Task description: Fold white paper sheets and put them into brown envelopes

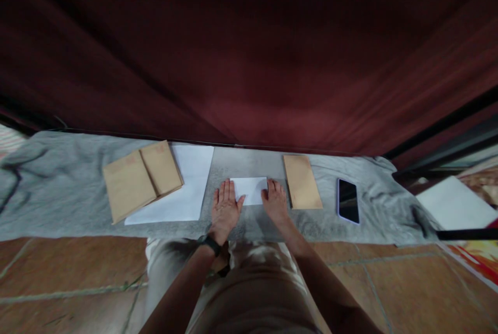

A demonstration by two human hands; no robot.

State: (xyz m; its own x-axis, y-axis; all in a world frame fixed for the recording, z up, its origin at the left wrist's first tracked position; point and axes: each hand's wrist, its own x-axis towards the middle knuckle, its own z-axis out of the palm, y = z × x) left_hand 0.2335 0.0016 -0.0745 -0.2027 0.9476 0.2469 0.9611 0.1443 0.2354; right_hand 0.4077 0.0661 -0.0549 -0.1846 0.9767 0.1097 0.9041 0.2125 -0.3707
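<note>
A small white rectangle of paper [251,190], apparently folded, lies on the grey cloth in front of me. My left hand [225,205] rests flat at its left end, fingers stretched out and thumb touching the lower left corner. At the right end, my right hand [275,200] has its fingers curled in, with thumb and fingertips closed on the paper's edge. Just right of that hand lies a brown envelope [303,182]. To the left, several brown envelopes [130,183] overlap on large white sheets [194,183].
The grey cloth [70,189] covers a narrow bench or table. A phone [348,200] with a dark screen and purple case lies on the right. A dark red curtain-like surface [249,64] rises along the back edge. Tiled floor [78,266] shows below, and a white board [457,203] is at far right.
</note>
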